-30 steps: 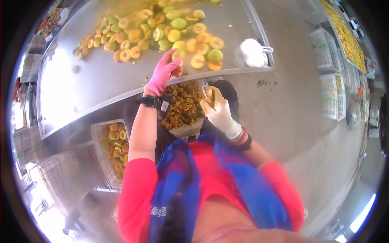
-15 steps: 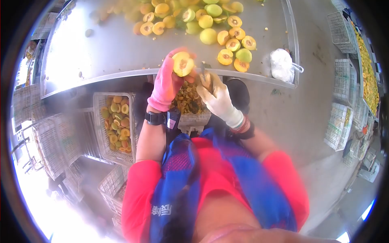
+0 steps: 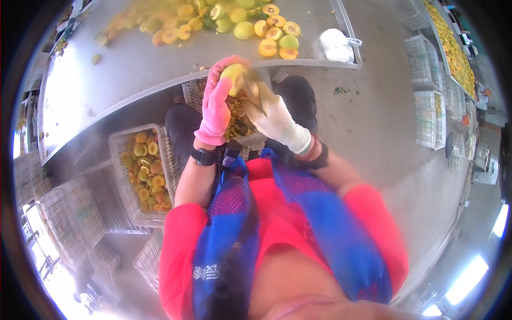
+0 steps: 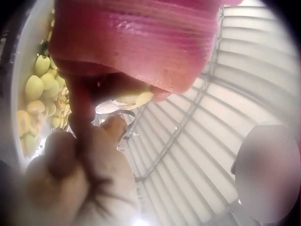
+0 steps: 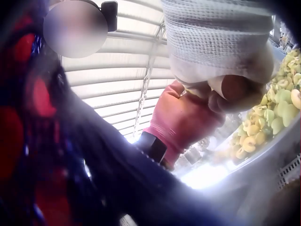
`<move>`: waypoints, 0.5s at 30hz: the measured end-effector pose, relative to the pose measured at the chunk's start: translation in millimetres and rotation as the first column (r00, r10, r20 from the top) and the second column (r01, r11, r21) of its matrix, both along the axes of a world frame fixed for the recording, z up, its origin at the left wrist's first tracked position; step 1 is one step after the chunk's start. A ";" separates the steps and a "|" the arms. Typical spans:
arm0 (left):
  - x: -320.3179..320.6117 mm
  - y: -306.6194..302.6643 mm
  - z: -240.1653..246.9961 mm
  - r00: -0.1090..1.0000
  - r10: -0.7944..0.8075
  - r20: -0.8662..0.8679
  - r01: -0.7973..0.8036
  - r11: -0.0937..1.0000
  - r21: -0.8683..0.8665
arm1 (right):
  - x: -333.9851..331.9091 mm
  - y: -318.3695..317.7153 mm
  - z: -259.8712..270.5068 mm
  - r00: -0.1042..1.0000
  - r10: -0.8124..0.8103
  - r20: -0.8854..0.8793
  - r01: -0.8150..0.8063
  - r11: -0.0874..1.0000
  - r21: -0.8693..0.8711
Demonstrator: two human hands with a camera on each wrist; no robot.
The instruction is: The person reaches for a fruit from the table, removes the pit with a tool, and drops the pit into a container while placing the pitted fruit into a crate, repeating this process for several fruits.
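Observation:
In the head view the left hand [image 3: 217, 106], in a pink glove, grips a yellow-green fruit half [image 3: 234, 79] near the table's front edge. The right hand [image 3: 274, 118], in a white glove with stained fingertips, is curled round a small tool and meets the fruit from the right. In the left wrist view a curved metal loop [image 4: 129, 123] stands at the right hand's fingers, close to the fruit [image 4: 136, 100]. The right wrist view shows both gloves together, with the fruit mostly hidden. Below the hands is a crate of small fruit pieces [image 3: 238, 125].
Cut and whole fruit [image 3: 244, 30] lie on the metal table [image 3: 128, 69], with a white bundle [image 3: 336, 45] at its right corner. A crate of fruit halves [image 3: 145, 170] stands at the left. More crates [image 3: 429, 118] stand at the far right.
The left hand has taken a fruit half from the table side and brought it towards the body. The right hand has moved left and up, and now meets the fruit.

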State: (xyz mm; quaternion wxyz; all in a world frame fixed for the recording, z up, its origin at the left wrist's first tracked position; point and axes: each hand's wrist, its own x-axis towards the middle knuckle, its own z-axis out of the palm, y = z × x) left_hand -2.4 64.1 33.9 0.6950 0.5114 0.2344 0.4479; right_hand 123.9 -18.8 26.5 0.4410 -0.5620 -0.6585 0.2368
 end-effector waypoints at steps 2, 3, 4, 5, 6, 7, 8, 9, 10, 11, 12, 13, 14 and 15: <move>0.8 -4.0 -3.0 0.998 0.017 0.065 -0.021 0.998 0.059 | -10.4 -7.2 9.3 0.970 -0.036 -0.241 -0.007 0.984 -0.176; 1.2 -4.9 -2.3 0.997 0.022 0.077 -0.030 0.995 0.095 | -15.1 -10.6 15.7 0.877 -0.104 -0.470 -0.070 0.939 -0.338; 1.3 -7.1 -1.0 0.996 0.027 0.090 -0.038 0.991 0.130 | -18.7 -14.4 22.0 0.880 -0.112 -0.462 -0.055 0.941 -0.334; 1.4 -10.6 1.0 0.995 0.015 0.102 -0.029 0.990 0.136 | -21.0 -17.4 28.6 0.854 -0.115 -0.507 -0.094 0.925 -0.369; 2.0 -14.4 5.5 0.995 0.060 0.082 -0.072 0.987 0.143 | -22.1 -19.3 33.5 0.827 -0.118 -0.550 -0.137 0.906 -0.400; 3.4 -16.7 10.0 0.992 0.107 0.061 -0.116 0.981 0.153 | -24.3 -19.9 32.7 0.832 -0.118 -0.541 -0.127 0.910 -0.394; 5.5 -17.9 14.0 0.992 0.101 0.069 -0.111 0.981 0.161 | -27.9 -19.8 27.2 0.920 -0.126 -0.372 0.022 0.962 -0.271; 7.2 -19.5 17.3 0.991 0.112 0.079 -0.125 0.975 0.183 | -30.5 -20.9 22.2 0.967 -0.167 -0.194 0.146 0.982 -0.117; 7.4 -22.0 19.1 0.989 0.124 0.086 -0.139 0.970 0.201 | -28.5 -21.9 17.4 0.966 -0.172 -0.193 0.152 0.982 -0.114; 7.7 -23.2 19.5 0.989 0.117 0.086 -0.132 0.970 0.203 | -23.8 -21.5 12.2 0.976 -0.152 -0.155 0.137 0.986 -0.099; 9.2 -22.4 19.4 0.993 0.099 0.063 -0.109 0.976 0.186 | -23.0 -21.6 17.2 0.984 -0.133 -0.117 0.123 0.989 -0.084; 10.4 -22.3 20.0 0.996 0.080 0.041 -0.086 0.982 0.170 | -23.6 -25.9 22.7 0.983 -0.141 -0.119 0.132 0.988 -0.079; 11.9 -23.5 20.7 0.996 0.073 0.044 -0.080 0.981 0.177 | -22.5 -31.0 29.7 0.973 -0.151 -0.172 0.122 0.978 -0.168; 14.1 -24.2 21.0 0.996 0.057 0.074 -0.068 0.985 0.158 | -21.2 -33.0 37.4 0.961 -0.162 -0.223 0.103 0.962 -0.253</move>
